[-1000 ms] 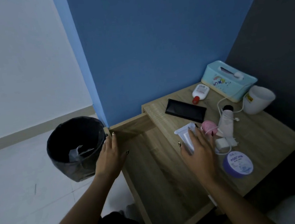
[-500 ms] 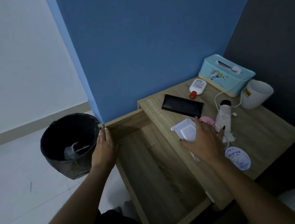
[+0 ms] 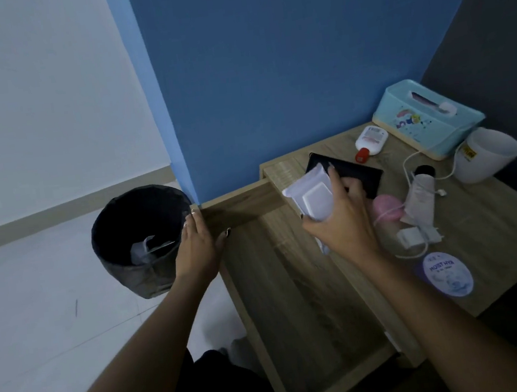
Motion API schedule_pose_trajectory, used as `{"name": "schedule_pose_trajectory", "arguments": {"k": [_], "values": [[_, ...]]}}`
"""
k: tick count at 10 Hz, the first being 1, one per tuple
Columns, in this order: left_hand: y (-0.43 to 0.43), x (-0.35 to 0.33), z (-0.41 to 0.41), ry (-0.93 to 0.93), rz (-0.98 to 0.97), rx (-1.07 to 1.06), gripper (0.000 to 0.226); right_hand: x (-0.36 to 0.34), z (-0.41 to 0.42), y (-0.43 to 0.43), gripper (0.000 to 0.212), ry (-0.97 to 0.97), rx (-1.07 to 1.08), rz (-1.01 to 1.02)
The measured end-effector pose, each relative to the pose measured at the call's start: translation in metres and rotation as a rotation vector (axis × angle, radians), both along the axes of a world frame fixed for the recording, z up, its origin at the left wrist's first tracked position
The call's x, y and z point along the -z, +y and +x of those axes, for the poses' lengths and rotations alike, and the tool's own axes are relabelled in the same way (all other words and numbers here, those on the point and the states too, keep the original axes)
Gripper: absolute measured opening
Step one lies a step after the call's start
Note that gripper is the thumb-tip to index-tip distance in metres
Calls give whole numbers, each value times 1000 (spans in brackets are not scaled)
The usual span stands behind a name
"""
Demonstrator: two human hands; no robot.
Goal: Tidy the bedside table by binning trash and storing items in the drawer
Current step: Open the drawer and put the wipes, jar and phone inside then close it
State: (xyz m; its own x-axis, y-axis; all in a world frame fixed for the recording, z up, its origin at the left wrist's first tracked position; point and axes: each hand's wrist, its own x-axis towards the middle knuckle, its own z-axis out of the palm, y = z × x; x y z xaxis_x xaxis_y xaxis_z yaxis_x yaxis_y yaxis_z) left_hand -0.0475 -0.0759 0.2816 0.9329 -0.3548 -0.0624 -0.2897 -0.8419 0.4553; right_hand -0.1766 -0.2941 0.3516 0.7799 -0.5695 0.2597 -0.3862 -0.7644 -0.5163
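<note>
Blue wall (image 3: 270, 81) behind: the right hand (image 3: 340, 222) fingers (image 3: 335, 179) grasp a white soft-plastic packet (image 3: 312, 196) above the right wall of the open wooden drawer (image 3: 293, 288). The left hand (image 3: 197, 248) rests released on its far-left corner. Lowering the packet in flat seems best.

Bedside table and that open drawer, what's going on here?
A person is tidying up. Their right hand grips a white packet above the edge of the table, beside the open drawer. Their left hand rests on the drawer's far corner, next to a black bin with some trash inside. A flat black item, a small bottle and a tissue box lie on the table.
</note>
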Motion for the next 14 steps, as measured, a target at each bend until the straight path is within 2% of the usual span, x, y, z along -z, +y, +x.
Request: {"name": "schedule_pose_trajectory", "arguments": {"k": [1,2,3,5,8,9,12,14], "values": [[1,-6,5,-11,22,-33,67,0,24,30,92,-48,-125,116],[4,-5,11,-20,68,-54,62,17,51,61,89,34,-217,183],[6,-2,17,-27,84,-35,59,42,71,88,87,213,-242,273],[7,7,29,-119,1,114,57,106,101,105,87,455,-120,352],[2,25,32,-171,-66,144,56,171,131,101,44,434,-168,278],[3,23,31,-172,-63,151,56,179,131,104,44,424,-215,161],[5,30,30,-158,-23,140,56,187,126,111,42,414,-154,98],[7,26,28,-123,5,133,55,119,104,107,61,316,-168,121]]}}
